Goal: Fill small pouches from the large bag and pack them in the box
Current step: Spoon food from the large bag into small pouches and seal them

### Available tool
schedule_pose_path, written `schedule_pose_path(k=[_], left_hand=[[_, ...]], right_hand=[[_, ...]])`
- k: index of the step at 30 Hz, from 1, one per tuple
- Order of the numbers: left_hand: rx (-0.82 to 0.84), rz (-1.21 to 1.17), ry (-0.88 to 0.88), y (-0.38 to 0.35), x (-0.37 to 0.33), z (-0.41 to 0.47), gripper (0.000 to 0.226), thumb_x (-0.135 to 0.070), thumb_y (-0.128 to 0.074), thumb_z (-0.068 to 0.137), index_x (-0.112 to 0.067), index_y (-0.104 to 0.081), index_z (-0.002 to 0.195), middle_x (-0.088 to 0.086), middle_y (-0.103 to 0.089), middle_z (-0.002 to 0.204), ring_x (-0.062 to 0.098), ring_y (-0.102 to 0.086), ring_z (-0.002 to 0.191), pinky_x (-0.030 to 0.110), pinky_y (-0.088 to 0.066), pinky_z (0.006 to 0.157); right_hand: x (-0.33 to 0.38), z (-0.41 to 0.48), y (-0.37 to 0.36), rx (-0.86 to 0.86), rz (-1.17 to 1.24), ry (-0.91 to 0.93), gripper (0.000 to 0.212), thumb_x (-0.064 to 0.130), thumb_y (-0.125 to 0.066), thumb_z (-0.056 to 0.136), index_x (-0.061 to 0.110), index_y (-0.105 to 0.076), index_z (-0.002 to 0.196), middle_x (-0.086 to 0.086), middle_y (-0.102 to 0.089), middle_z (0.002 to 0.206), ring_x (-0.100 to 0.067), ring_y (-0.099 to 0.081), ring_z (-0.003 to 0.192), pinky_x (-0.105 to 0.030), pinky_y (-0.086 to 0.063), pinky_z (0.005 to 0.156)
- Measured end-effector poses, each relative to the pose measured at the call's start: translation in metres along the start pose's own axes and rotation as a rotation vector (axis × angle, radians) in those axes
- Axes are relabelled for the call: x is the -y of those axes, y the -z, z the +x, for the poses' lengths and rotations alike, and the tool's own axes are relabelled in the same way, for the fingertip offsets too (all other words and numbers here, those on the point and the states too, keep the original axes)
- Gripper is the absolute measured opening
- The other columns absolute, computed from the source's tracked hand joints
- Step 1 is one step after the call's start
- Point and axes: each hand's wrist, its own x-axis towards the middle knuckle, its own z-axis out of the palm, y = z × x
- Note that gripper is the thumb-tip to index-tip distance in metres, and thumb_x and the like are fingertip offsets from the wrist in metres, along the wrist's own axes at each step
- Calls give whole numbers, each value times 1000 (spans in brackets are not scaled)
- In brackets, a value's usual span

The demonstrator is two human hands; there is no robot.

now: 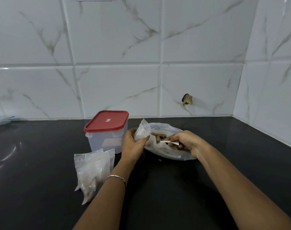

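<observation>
Right hand [185, 141] is pinching a small white spoon [172, 143] between thumb and curled fingers, with the spoon's bowl end pointing left toward the small pouch [141, 132]. Left hand [133, 146] is gripping that pouch, fingers wrapped round its lower part and thumb pressing on the near face; the pouch is standing upright with its mouth gaping, touching the left edge of the large bag [168, 154]. The large bag is lying open on the countertop [41, 163] under the right hand, showing brown contents [159, 135] inside. Both forearms are reaching forward from the bottom edge, the wrists converging over the bag; a thin bracelet [118, 177] is sitting on the left wrist. Just left of the left hand, the box [105, 141], translucent, is standing with its red lid [106, 121] on. In front of the box, a few filled pouches [93, 170] are lying overlapped on the counter, beside the left forearm. The countertop is dark, glossy and catching light streaks at the left. Behind it, white marble-veined wall tiles [118, 88] are running across and turning a corner at the right; one tile is showing a rough broken hole [187, 99].
</observation>
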Motion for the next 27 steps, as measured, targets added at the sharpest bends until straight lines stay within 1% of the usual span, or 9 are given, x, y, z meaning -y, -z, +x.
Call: schedule_pose_path(k=[2, 4, 8, 12, 16, 19, 21, 24, 27], left_hand=[[-34, 13, -33, 0, -2, -1, 45, -25, -75, 80, -25, -48, 115, 1, -60, 119, 19, -59, 108, 40, -53, 94], [-52, 17, -47, -1, -4, -1, 42, -25, -75, 80, -24, -49, 113, 1, -60, 117, 18, -60, 106, 39, -53, 92], [-36, 33, -29, 0, -8, -2, 43, -27, -72, 83, -19, -50, 119, 2, -61, 117, 20, -61, 106, 43, -54, 92], [-23, 77, -92, -1, -12, -6, 30, -21, -64, 89, -19, -50, 115, 1, -60, 113, 19, -60, 103, 40, -53, 90], [-58, 154, -230, -3, -15, -8, 19, -17, -63, 88, -16, -54, 105, 3, -63, 103, 18, -62, 95, 35, -54, 80], [-68, 233, -334, -5, -15, -10, 22, -18, -65, 84, -23, -54, 102, 1, -61, 103, 17, -60, 95, 38, -54, 81], [-84, 252, -355, -5, -15, -10, 23, -19, -67, 82, -23, -55, 101, 0, -60, 102, 17, -59, 95, 38, -54, 81], [-118, 211, -372, -4, -19, -11, 23, -20, -69, 80, -22, -56, 98, -1, -63, 99, 17, -61, 93, 35, -53, 79], [-107, 165, -354, -3, -24, -13, 26, -18, -73, 80, -22, -55, 98, -10, -62, 93, 10, -61, 89, 28, -51, 78]], right_hand=[[2, -4, 1, -18, 25, 4, 29, 4, -53, 88, 12, -80, 84, -1, -67, 67, -5, -38, 43, -14, -30, 45], [3, -7, 3, -38, 25, 3, 29, 3, -51, 89, 11, -79, 88, 0, -66, 64, -4, -38, 43, -13, -29, 37], [2, -15, 7, -85, 40, 4, 29, 4, -49, 91, 11, -77, 92, 0, -64, 67, -1, -42, 34, -12, -26, 31], [-3, -18, 11, -100, 90, -9, 27, 6, -50, 90, 10, -77, 94, -2, -66, 73, -2, -38, 33, -14, -23, 33], [-6, -22, 12, -104, 140, -3, 27, 8, -51, 90, 14, -78, 90, -1, -65, 74, -3, -30, 37, -15, -22, 34], [-7, -25, 12, -108, 157, -1, 27, 9, -52, 90, 15, -78, 87, 0, -65, 72, -4, -30, 37, -15, -22, 34], [-7, -26, 11, -110, 140, 2, 27, 9, -52, 90, 15, -78, 88, 1, -65, 73, -4, -30, 39, -16, -22, 36], [-5, -27, 12, -109, 116, 10, 27, 11, -52, 90, 16, -78, 90, 3, -65, 71, -4, -29, 43, -18, -20, 40], [-1, -28, 18, -123, 134, 54, 26, 14, -53, 88, 15, -79, 88, 6, -62, 66, -4, -29, 44, -19, -18, 41]])
